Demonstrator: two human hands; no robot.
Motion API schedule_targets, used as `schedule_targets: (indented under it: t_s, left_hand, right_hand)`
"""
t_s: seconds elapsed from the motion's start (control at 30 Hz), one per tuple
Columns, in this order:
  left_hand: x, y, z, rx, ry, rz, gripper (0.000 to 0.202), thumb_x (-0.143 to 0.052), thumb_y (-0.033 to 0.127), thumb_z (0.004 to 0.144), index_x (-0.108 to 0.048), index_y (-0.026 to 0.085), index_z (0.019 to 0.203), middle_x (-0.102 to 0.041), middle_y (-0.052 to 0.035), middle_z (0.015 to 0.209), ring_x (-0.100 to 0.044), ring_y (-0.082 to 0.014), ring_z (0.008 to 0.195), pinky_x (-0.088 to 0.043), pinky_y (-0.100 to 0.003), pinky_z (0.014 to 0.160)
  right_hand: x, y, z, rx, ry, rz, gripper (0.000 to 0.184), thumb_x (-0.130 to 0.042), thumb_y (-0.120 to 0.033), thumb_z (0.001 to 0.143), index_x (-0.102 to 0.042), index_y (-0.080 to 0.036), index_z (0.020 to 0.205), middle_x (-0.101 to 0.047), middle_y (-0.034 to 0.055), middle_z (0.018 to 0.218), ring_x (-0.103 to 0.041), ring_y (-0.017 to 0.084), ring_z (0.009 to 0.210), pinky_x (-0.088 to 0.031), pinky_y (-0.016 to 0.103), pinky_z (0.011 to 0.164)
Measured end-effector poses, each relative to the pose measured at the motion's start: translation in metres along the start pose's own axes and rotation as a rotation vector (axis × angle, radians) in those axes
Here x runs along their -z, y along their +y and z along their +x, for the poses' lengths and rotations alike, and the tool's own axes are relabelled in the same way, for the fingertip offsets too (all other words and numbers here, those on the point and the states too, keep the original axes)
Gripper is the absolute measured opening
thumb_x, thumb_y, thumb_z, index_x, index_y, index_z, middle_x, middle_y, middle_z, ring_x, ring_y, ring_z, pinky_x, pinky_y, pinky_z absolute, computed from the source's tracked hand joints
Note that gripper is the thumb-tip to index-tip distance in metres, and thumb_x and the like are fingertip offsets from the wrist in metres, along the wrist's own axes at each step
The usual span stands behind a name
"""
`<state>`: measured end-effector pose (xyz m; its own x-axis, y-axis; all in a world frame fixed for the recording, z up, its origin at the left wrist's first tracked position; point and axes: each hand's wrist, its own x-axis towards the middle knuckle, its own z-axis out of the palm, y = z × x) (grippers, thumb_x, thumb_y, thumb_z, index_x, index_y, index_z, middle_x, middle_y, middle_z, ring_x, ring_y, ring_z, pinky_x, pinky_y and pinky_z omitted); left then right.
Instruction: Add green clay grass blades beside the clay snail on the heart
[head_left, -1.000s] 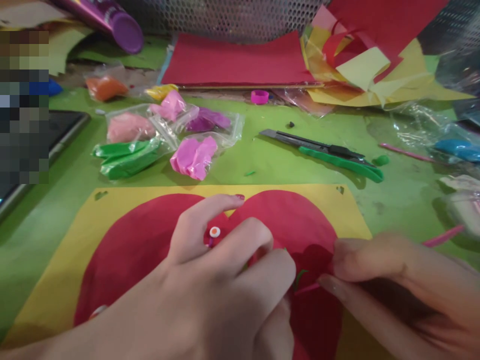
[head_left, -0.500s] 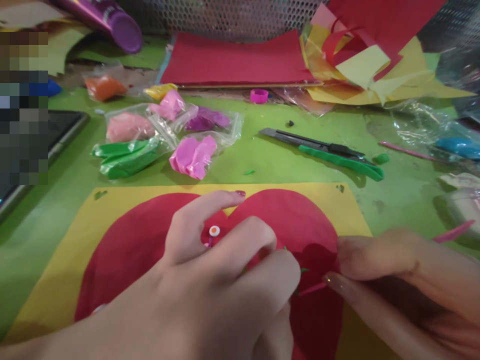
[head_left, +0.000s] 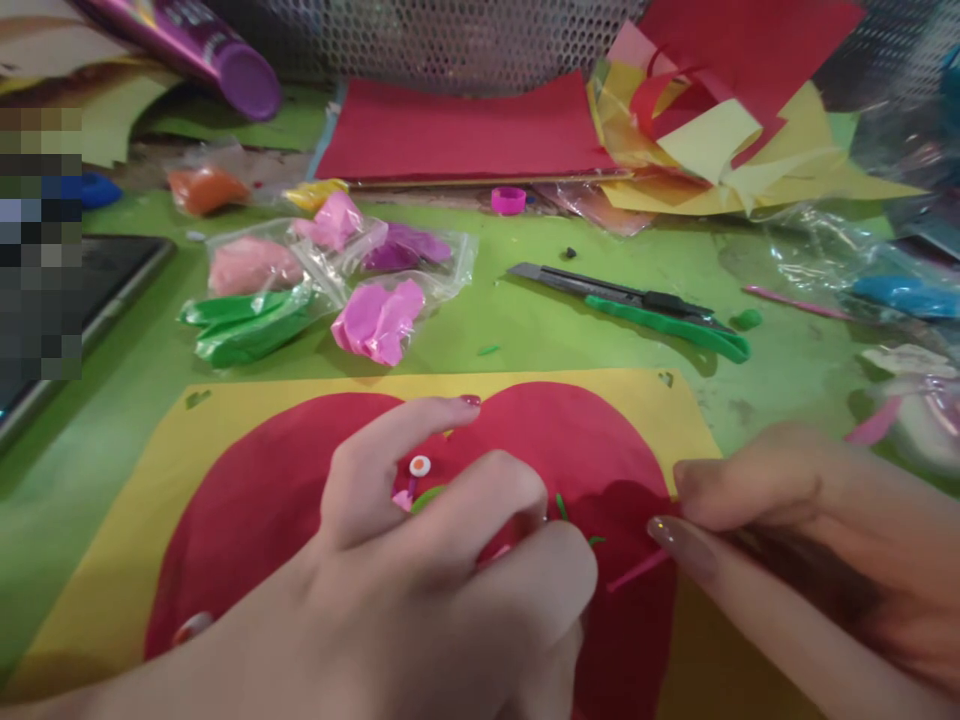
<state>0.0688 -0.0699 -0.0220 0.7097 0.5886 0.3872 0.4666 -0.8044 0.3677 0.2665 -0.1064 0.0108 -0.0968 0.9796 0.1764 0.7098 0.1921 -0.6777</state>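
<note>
A red paper heart (head_left: 247, 520) lies on a yellow paper sheet (head_left: 97, 570). My left hand (head_left: 450, 570) is over the heart, one finger stretched out and the others curled; their tips and anything between them are hidden. Between thumb and finger, my right hand (head_left: 780, 530) pinches a thin pink stick-like tool (head_left: 636, 574), its tip over the heart's right half. Small green strips (head_left: 562, 507) show close to my left knuckles. A white dot with an orange centre (head_left: 420, 466) and a small pink piece (head_left: 403, 500) sit on the heart, partly framed by my left fingers.
Beyond the sheet lie bagged clay in pink (head_left: 379, 322), green (head_left: 251, 325) and purple (head_left: 407, 247). A green-handled utility knife (head_left: 637, 302) has its blade out. Red paper (head_left: 465, 130) and paper scraps (head_left: 720, 130) are at the back, a dark-screened device (head_left: 120, 270) at left.
The pink tool's tip has come away from my left fingers, and more of it shows. More of the green strips is visible. The whole view has shifted slightly.
</note>
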Motion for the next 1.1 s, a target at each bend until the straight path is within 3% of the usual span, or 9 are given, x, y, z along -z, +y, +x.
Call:
schedule_targets:
  t_s: [0.13,0.23,0.33,0.5,0.6,0.77,1.1]
  left_hand:
    - [-0.001,-0.001,0.004,-0.017,-0.008,0.027,0.017,-0.060,0.011,0.077,-0.053,0.025,0.070,-0.060,0.0110,0.073,-0.056,-0.0092,0.071,-0.005,-0.030,0.118]
    - [-0.002,-0.001,0.004,0.008,-0.030,0.031,0.017,-0.055,0.011,0.079,-0.051,0.025,0.069,-0.059,0.0109,0.069,-0.054,-0.0105,0.068,0.001,-0.027,0.117]
    - [-0.007,0.000,0.001,0.058,0.041,0.014,0.018,-0.048,0.011,0.079,-0.050,0.024,0.068,-0.061,0.0100,0.071,-0.054,-0.0093,0.064,-0.007,-0.027,0.117]
    - [-0.012,0.005,-0.005,0.141,0.190,0.074,0.013,-0.054,0.017,0.079,-0.055,0.026,0.070,-0.061,0.0085,0.070,-0.055,-0.0114,0.061,-0.034,-0.038,0.108]
    - [-0.010,0.002,-0.006,0.113,0.165,0.090,0.011,-0.055,0.019,0.081,-0.056,0.026,0.071,-0.061,0.0074,0.072,-0.056,-0.0111,0.063,-0.037,-0.036,0.106]
    - [0.002,-0.004,0.000,0.042,-0.014,0.069,0.013,-0.052,0.014,0.081,-0.056,0.024,0.073,-0.063,0.0064,0.079,-0.058,-0.0110,0.068,-0.042,-0.032,0.102]
    - [0.003,-0.007,0.002,0.020,-0.033,0.045,0.012,-0.053,0.013,0.079,-0.055,0.024,0.075,-0.063,0.0061,0.079,-0.059,-0.0121,0.071,-0.042,-0.031,0.100]
  right_hand:
    - [-0.002,0.005,-0.001,-0.004,-0.009,0.135,0.016,-0.049,-0.016,0.089,-0.047,-0.023,0.075,-0.057,-0.0053,0.055,-0.052,0.010,0.036,-0.031,0.020,0.028]
    - [0.000,0.018,0.002,0.074,-0.067,0.192,0.015,-0.052,-0.017,0.089,-0.048,-0.024,0.077,-0.059,-0.0064,0.057,-0.053,0.009,0.037,-0.030,0.018,0.025]
    - [0.004,0.026,0.006,0.157,-0.089,0.192,0.010,-0.056,-0.021,0.089,-0.052,-0.026,0.082,-0.062,-0.0071,0.060,-0.055,0.009,0.038,-0.032,0.016,0.025]
    - [0.006,0.016,0.004,0.105,-0.011,0.011,0.010,-0.053,-0.019,0.091,-0.056,-0.027,0.087,-0.066,-0.0033,0.069,-0.063,0.014,0.052,-0.033,0.021,0.029]
    - [0.005,0.016,0.002,0.116,-0.111,0.059,0.006,-0.051,-0.023,0.094,-0.052,-0.028,0.092,-0.066,-0.0039,0.075,-0.065,0.013,0.060,-0.039,0.019,0.036]
    - [0.002,0.025,0.003,0.192,-0.166,0.127,0.007,-0.049,-0.021,0.094,-0.050,-0.028,0.093,-0.063,-0.0060,0.075,-0.063,0.010,0.060,-0.043,0.017,0.043]
    - [-0.002,0.028,0.003,0.218,-0.130,0.118,0.003,-0.050,-0.025,0.093,-0.051,-0.028,0.091,-0.065,-0.0057,0.074,-0.063,0.010,0.058,-0.044,0.015,0.039]
